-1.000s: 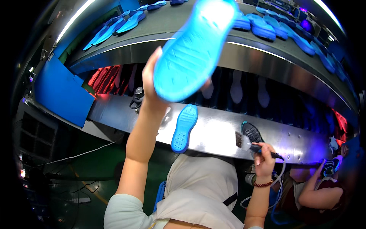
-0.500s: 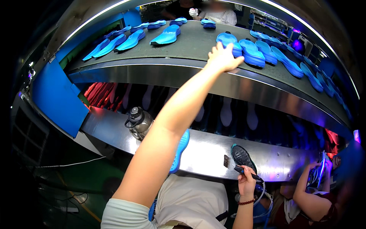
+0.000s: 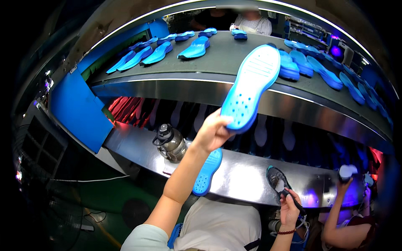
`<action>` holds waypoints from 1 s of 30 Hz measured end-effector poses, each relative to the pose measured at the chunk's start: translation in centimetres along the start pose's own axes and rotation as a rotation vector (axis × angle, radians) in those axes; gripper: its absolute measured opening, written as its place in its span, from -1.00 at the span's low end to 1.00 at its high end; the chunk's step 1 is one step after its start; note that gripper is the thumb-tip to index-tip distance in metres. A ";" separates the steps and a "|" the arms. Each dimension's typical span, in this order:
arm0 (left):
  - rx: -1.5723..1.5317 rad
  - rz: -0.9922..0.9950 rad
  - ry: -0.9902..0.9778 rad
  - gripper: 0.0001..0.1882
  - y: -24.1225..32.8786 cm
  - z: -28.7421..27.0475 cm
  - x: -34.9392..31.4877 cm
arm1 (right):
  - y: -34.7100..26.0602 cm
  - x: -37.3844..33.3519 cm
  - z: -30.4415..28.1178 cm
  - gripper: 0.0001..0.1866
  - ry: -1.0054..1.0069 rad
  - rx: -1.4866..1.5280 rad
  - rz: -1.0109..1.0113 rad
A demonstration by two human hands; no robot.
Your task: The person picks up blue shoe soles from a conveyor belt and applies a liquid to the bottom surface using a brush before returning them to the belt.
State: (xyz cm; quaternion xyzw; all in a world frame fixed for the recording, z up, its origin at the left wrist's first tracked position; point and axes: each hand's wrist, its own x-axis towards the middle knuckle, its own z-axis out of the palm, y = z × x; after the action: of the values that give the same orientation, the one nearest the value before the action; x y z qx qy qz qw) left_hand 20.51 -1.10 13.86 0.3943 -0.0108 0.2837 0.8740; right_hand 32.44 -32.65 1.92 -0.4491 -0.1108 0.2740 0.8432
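My left hand (image 3: 212,133) grips the heel or toe end of a blue shoe sole (image 3: 251,83), raised in front of the belt with its pale, dotted face toward me. Lower right, my right hand (image 3: 289,211) is closed around a black-handled brush (image 3: 298,201) with a thin tube behind it. The brush's pale head is over a dark shoe sole (image 3: 273,175) lying on the steel ledge (image 3: 243,178). Beside my left forearm, another blue sole (image 3: 204,183) with holes rests on that ledge, partly hidden by the arm.
Several blue soles (image 3: 194,48) stand along the dark conveyor belt (image 3: 176,69), more at its right. A dark water bottle (image 3: 171,144) stands on the ledge to the left. People (image 3: 253,24) are beyond the belt; a co-worker's arm (image 3: 341,209) holds a round white-topped thing at right.
My left hand has picked a blue sole off the belt and drawn it back toward me. The brush has moved onto the dark sole. The co-worker's hand at right has risen.
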 end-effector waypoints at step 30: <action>-0.220 -0.418 0.319 -0.03 -14.9 -5.0 -13.4 | 3.3 -2.8 7.6 -0.84 -0.761 -1.090 -0.301</action>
State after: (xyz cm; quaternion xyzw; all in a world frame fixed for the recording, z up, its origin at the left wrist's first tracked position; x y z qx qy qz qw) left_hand 15.77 -12.01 -2.98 0.2411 0.1778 0.1529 0.9417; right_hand 25.64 -27.46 3.79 -0.6616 -0.5832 0.1978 0.4278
